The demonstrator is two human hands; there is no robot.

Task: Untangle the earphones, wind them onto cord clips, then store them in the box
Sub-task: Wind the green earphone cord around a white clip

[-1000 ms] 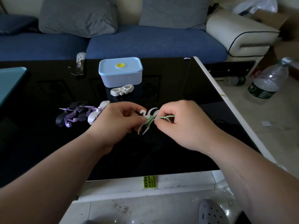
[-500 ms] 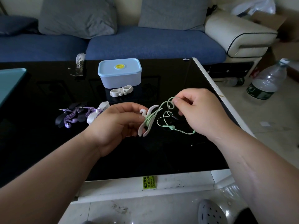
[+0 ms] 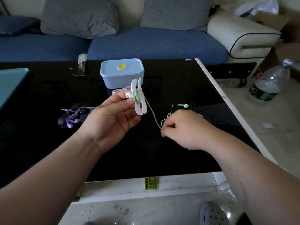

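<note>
My left hand holds a white cord clip upright above the black table, palm up. Green earphone cord is wound round the clip's middle. A loose length of that cord runs down and right to my right hand, which pinches it low over the table. One green earbud sticks out just beyond my right hand. The light blue box stands behind the clip with its lid on. A spare white clip lies in front of the box, partly hidden.
Purple earphones on a dark clip lie left of my left hand. Black earphone cord lies loose near the table's right edge. A teal object sits at far left, a blue sofa behind, a water bottle on the floor.
My left hand has turned palm up and lifted the clip upright. My right hand has dropped down and right, drawing the green cord out from the clip.
</note>
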